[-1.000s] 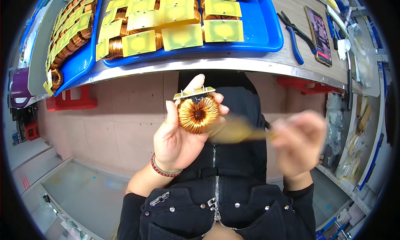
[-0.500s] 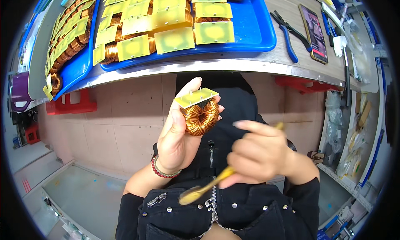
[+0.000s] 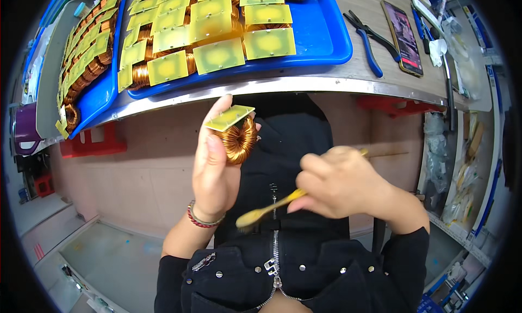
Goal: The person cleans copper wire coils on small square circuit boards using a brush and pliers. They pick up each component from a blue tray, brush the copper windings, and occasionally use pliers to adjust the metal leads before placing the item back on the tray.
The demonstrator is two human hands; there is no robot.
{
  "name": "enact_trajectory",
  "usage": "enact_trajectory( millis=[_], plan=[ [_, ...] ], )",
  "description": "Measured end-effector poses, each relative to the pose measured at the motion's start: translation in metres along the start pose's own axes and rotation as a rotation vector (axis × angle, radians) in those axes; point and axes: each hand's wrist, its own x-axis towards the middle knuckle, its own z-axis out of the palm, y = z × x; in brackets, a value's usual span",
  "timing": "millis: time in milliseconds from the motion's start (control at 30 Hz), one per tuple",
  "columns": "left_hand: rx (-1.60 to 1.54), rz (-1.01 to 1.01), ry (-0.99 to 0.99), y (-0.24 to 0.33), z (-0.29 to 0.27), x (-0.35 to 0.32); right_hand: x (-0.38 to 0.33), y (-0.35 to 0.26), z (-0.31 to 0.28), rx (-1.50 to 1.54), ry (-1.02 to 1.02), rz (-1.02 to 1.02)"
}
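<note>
My left hand point(image 3: 211, 169) holds a toroidal coil point(image 3: 237, 141) wound with copper wire, over my lap. A square yellow-green circuit board point(image 3: 230, 118) sits on top of the coil, tilted, with small pins sticking up. The fingers behind the coil are mostly hidden. Lower and to the right, my right hand point(image 3: 340, 185) is closed round the handle of a yellow brush point(image 3: 255, 217), shaped like a toothbrush. Its head points left and lies below the coil, apart from it. The bristles are hard to make out.
Beyond the table's metal edge point(image 3: 304, 85), a blue tray point(image 3: 321, 36) holds several board-topped coils; another blue tray point(image 3: 103, 104) stands left. Pliers point(image 3: 371, 44) and a phone point(image 3: 402, 37) lie to the right. A purple mug point(image 3: 26, 129) is at far left, near a red stool point(image 3: 98, 142).
My left hand has moved left with the coil and turned it, tilting the board more. The brush head has risen slightly, still in my right hand, whose index finger has curled in.
</note>
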Motion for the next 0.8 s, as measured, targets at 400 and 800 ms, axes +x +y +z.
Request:
enact_trajectory(
  millis=[400,800],
  plan=[
    [-0.572,-0.268,-0.082,-0.003,0.012,-0.006,-0.028,0.025,0.010,-0.363,0.843,0.450],
    [-0.635,-0.314,-0.184,-0.003,0.023,-0.007,-0.025,-0.002,0.024,-0.161,0.784,0.061]
  ],
)
